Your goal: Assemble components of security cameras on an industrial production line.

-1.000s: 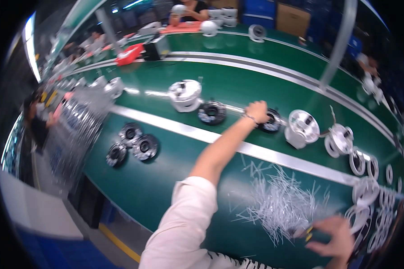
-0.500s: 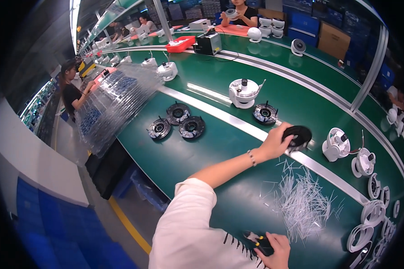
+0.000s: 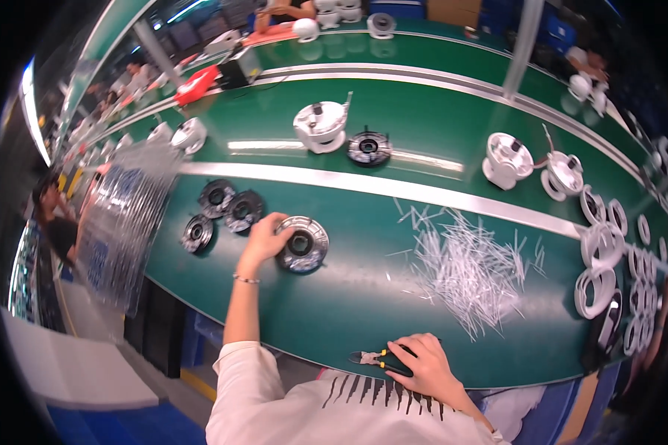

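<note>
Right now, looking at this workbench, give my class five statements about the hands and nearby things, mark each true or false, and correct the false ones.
1. The left hand grips the edge of a round black ring-shaped part. True.
2. The right hand is empty. False: the right hand holds small cutters with black-and-yellow handles.
3. A loose heap of thin whitish strips lies to the right of the ring-shaped part. True.
4. The cutters' tips point to the picture's right. False: they point to its left.
5. A cluster of three round black parts sits on the green work surface, left of the heap. True.
</note>
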Available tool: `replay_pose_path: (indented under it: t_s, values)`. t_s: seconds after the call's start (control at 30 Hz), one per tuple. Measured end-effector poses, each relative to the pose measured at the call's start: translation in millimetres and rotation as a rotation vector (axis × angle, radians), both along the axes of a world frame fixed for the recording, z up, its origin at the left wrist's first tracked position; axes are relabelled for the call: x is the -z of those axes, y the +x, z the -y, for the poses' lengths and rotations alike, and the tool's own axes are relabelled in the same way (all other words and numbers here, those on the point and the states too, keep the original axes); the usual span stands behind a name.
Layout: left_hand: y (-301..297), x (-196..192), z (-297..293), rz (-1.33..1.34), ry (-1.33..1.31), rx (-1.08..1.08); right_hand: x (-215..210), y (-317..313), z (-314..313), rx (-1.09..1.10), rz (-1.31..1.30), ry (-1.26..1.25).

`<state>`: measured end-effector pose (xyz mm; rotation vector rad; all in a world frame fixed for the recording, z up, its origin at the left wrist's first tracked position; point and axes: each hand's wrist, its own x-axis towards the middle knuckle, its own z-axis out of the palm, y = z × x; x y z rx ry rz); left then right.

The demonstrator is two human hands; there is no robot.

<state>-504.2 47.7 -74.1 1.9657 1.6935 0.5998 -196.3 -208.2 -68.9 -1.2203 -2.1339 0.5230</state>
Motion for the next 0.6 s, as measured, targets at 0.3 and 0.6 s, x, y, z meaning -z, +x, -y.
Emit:
replay_pose_path:
  t_s: [0.3, 0.6]
  values:
    - [155.9, -64.8, -90.8, -0.287, 0.124, 0.196, 5.8, 2.8, 5.4, 0.057, -0.003, -0.012]
    - [219.1, 24.6, -149.4, -0.066, 0.077, -0.093, 6.3, 9.2, 9.6, 0.033, -0.057, -0.084]
